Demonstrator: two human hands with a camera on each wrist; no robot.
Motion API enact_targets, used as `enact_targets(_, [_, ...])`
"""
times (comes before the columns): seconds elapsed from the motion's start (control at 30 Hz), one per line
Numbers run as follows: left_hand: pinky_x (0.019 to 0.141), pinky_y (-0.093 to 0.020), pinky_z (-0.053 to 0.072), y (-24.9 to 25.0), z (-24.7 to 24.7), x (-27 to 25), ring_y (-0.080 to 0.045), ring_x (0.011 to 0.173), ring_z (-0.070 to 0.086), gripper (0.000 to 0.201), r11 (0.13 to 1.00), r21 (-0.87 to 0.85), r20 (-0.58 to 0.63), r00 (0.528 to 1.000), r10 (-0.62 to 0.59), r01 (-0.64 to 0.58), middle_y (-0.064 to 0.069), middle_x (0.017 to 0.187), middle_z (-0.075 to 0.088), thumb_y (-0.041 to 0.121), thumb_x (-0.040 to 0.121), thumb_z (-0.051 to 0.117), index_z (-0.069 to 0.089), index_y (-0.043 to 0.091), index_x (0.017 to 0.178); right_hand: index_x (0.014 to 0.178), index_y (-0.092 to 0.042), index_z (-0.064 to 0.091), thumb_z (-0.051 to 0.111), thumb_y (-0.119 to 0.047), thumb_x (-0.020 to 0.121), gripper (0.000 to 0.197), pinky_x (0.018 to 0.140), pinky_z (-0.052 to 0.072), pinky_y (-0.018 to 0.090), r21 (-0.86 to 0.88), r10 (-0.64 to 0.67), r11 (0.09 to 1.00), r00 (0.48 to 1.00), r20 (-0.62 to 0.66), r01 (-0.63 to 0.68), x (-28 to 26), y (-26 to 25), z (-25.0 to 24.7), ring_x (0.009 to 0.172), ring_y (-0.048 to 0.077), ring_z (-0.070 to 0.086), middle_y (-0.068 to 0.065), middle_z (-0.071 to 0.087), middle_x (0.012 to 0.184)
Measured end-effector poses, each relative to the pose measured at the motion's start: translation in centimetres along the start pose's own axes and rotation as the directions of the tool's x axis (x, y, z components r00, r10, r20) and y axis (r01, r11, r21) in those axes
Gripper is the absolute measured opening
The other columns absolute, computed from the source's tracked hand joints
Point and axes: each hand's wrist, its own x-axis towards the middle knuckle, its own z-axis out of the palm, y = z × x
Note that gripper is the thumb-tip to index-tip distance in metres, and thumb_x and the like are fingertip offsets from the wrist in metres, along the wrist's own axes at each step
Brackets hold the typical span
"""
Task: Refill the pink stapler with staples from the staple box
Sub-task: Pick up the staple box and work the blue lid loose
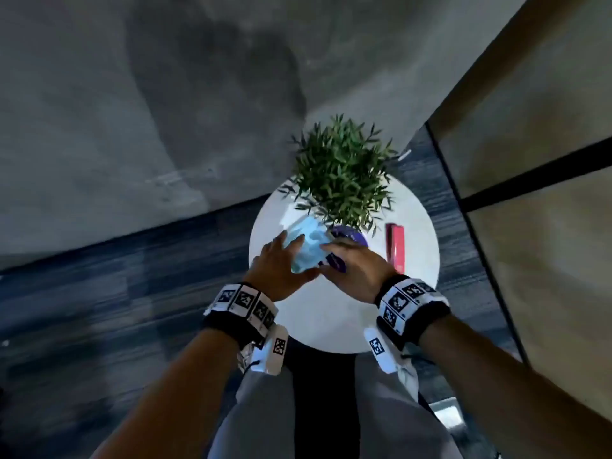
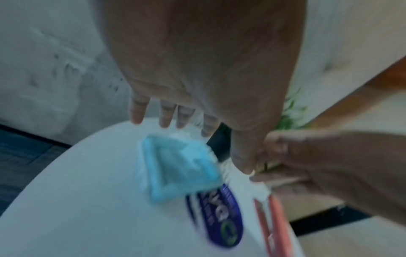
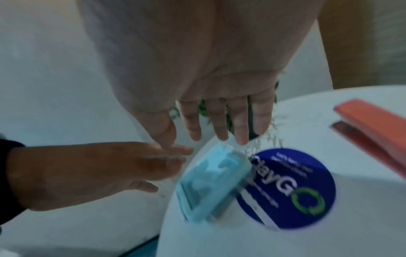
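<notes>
A light blue staple box (image 1: 306,248) lies on the round white table (image 1: 331,319), partly over a blue round sticker (image 3: 296,187). My left hand (image 1: 281,260) hovers at the box's left side with straight, spread fingers (image 2: 167,114). Coming from the right, my right hand (image 1: 351,263) has straight fingers (image 3: 219,125) pointing down at the box's far edge (image 3: 211,187). Neither hand plainly grips the box (image 2: 178,168); the wrist views are blurred. The pink stapler (image 1: 395,246) lies closed on the table to the right of both hands, untouched, and shows again (image 3: 373,132) in the right wrist view.
A green potted plant (image 1: 341,180) stands at the table's far side, just behind the box. Grey wall rises to the left and wooden panels to the right. Dark blue carpet surrounds the small table. My legs are at its near edge.
</notes>
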Motion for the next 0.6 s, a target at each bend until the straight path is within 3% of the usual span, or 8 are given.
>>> enact_targets(0.1, [0.12, -0.058, 0.011, -2.4, 4.6, 1.7, -0.03, 0.153, -0.011, 0.091, 0.958, 0.286, -0.037, 0.999, 0.017, -0.006, -0.003, 0.165, -0.022, 0.072, 0.085, 0.045, 0.005, 0.035, 0.158, 0.153, -0.023, 0.038, 0.055, -0.043, 0.096, 0.063, 0.119, 0.031, 0.043, -0.094, 0.021, 0.995, 0.998, 0.051, -0.016, 2.6, 2.2, 4.2, 0.148, 0.032, 0.033, 0.008, 0.023, 0.166])
enact_targets(0.17, [0.12, -0.062, 0.006, -3.0, 6.1, 2.1, -0.029, 0.151, -0.021, 0.081, 0.935, 0.351, -0.136, 0.985, 0.102, -0.049, -0.001, 0.162, -0.031, 0.066, 0.091, 0.039, 0.003, 0.036, 0.157, 0.155, -0.029, 0.029, 0.052, -0.048, 0.094, 0.068, 0.116, 0.033, 0.052, -0.153, 0.019, 0.988, 1.0, 0.023, -0.015, 3.6, 2.8, 5.8, 0.147, 0.037, 0.032, 0.005, 0.012, 0.169])
enact_targets(0.3, [0.117, -0.064, 0.018, -4.8, 8.0, 3.0, -0.031, 0.154, -0.006, 0.06, 0.924, 0.373, -0.285, 0.937, 0.201, -0.085, -0.005, 0.167, -0.011, 0.049, 0.098, 0.044, 0.024, 0.041, 0.153, 0.155, -0.026, 0.033, 0.053, -0.045, 0.095, 0.066, 0.112, 0.038, 0.054, -0.207, -0.018, 0.978, 0.991, -0.136, -0.011, 4.9, 4.1, 8.0, 0.142, 0.039, 0.037, 0.004, 0.014, 0.169])
enact_targets(0.43, [0.108, -0.057, 0.033, -6.0, 7.5, 3.1, -0.035, 0.149, 0.021, 0.05, 0.921, 0.35, -0.321, 0.903, 0.287, -0.169, -0.007, 0.166, 0.016, 0.041, 0.09, 0.063, 0.051, 0.04, 0.138, 0.158, -0.022, 0.027, 0.049, -0.036, 0.1, 0.063, 0.113, 0.038, 0.051, -0.013, -0.025, 1.0, 0.982, -0.188, 0.023, 5.9, 5.1, 8.0, 0.145, 0.037, 0.034, 0.016, 0.02, 0.165])
enact_targets(0.53, [0.101, -0.056, 0.041, -6.5, 7.0, 3.2, -0.037, 0.14, 0.032, 0.052, 0.914, 0.352, -0.34, 0.883, 0.324, -0.2, -0.011, 0.162, 0.028, 0.043, 0.082, 0.07, 0.058, 0.038, 0.132, 0.159, -0.024, 0.018, 0.046, -0.035, 0.103, 0.063, 0.103, 0.046, 0.046, 0.005, 0.01, 1.0, 0.981, -0.195, -0.009, 6.4, 5.8, 7.4, 0.129, 0.035, 0.05, 0.021, 0.041, 0.147])
enact_targets(0.6, [0.101, -0.054, 0.039, -6.9, 7.0, 3.5, -0.035, 0.137, 0.032, 0.052, 0.907, 0.371, -0.359, 0.871, 0.336, -0.197, -0.012, 0.16, 0.031, 0.046, 0.08, 0.071, 0.061, 0.038, 0.13, 0.159, -0.021, 0.018, 0.048, -0.029, 0.103, 0.064, 0.099, 0.046, 0.043, -0.003, -0.009, 1.0, 0.977, -0.215, 0.008, 6.5, 6.2, 7.5, 0.121, 0.035, 0.053, 0.021, 0.051, 0.136])
